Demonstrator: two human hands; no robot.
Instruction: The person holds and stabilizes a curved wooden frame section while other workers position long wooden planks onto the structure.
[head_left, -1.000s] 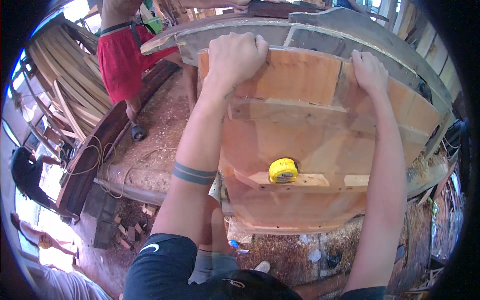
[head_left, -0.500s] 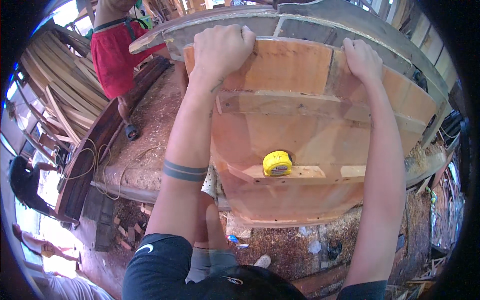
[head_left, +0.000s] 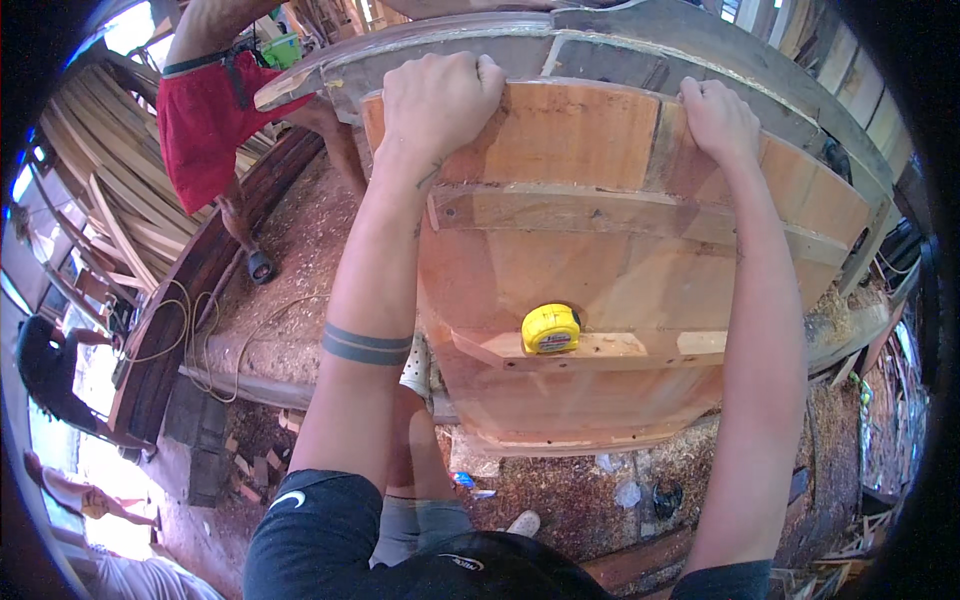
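Both hands, left [head_left: 440, 100] and right [head_left: 718, 118], clamp the wooden panel [head_left: 590, 300] top edge. Risk: tilting panel sheds yellow tape measure [head_left: 551, 329], 6 o'clock.

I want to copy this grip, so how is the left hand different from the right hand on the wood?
The left hand grips the wooden panel near its left corner, the right hand nearer the right. The left forearm wears a dark band; the right forearm is bare. Both hands curl their fingers over the panel's top edge.

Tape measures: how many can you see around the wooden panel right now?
1. A yellow tape measure sits on the lower cross batten of the wooden panel, below and between the left hand and right hand. Others may be hidden behind the panel.
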